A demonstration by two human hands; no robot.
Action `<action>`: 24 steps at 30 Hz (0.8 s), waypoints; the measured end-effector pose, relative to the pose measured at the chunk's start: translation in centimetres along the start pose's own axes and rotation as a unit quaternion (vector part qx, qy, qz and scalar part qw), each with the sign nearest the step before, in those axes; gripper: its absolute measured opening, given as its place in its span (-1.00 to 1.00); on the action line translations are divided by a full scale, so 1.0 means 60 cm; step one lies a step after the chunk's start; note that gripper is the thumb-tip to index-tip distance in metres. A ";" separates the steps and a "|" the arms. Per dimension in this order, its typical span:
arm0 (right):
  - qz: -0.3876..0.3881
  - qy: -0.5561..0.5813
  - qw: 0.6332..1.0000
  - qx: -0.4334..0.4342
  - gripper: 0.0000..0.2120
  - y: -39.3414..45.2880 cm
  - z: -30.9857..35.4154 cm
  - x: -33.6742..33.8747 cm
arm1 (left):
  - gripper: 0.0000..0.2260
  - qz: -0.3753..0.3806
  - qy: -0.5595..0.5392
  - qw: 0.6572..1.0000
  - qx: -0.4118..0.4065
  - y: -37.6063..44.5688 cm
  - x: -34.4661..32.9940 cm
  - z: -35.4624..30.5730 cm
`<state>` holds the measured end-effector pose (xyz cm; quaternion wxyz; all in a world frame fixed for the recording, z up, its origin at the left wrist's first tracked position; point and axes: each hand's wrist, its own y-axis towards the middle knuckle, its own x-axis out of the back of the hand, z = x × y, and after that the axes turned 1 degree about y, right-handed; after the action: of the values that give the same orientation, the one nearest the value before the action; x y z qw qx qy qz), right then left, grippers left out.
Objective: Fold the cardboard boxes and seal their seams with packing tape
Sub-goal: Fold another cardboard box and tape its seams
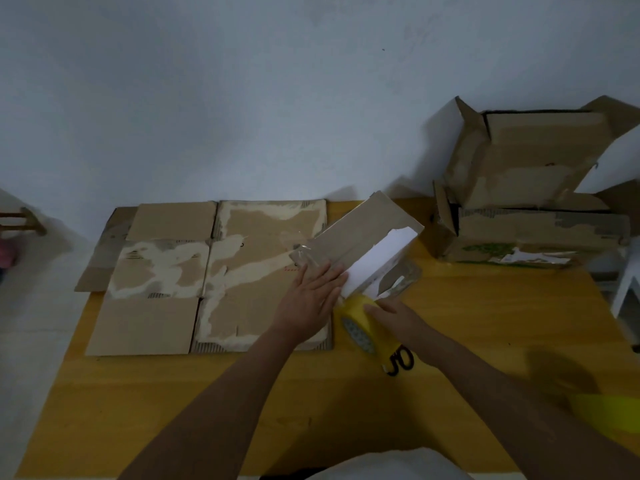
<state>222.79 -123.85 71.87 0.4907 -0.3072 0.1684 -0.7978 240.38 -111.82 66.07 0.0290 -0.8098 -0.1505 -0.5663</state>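
Observation:
A small folded cardboard box (360, 233) with a white label lies tilted on the wooden table (207, 403), its near end covered in shiny clear tape. My left hand (311, 299) presses flat on that near end with straight fingers. My right hand (391, 317) grips a yellow roll of packing tape (360, 323) held against the box's near edge. Flattened cardboard boxes (207, 275) lie spread on the table to the left.
Black-handled scissors (401, 363) lie under my right wrist. Two open, worn cardboard boxes (526, 202) are stacked at the back right against the wall. A white stool edge (627, 289) shows at far right, and a blurred yellow object (606, 410) sits at the table's right edge.

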 end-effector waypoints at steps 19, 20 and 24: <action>-0.023 0.145 0.987 -0.071 -0.60 0.012 -0.085 -0.033 | -0.54 0.014 -0.010 1.000 0.008 0.010 0.008 -0.008; -0.063 0.123 0.987 -0.084 -0.66 0.010 -0.098 -0.029 | -0.55 0.009 -0.002 1.000 0.007 0.011 0.007 -0.007; -0.121 -0.129 0.978 -0.114 -0.90 0.021 -0.173 -0.030 | -0.56 -0.009 0.033 0.999 0.000 0.010 0.004 -0.009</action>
<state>217.46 -123.20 62.72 0.3699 -0.4794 0.1553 -0.7805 240.14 -112.45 66.55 0.0293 -0.7891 -0.1566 -0.5932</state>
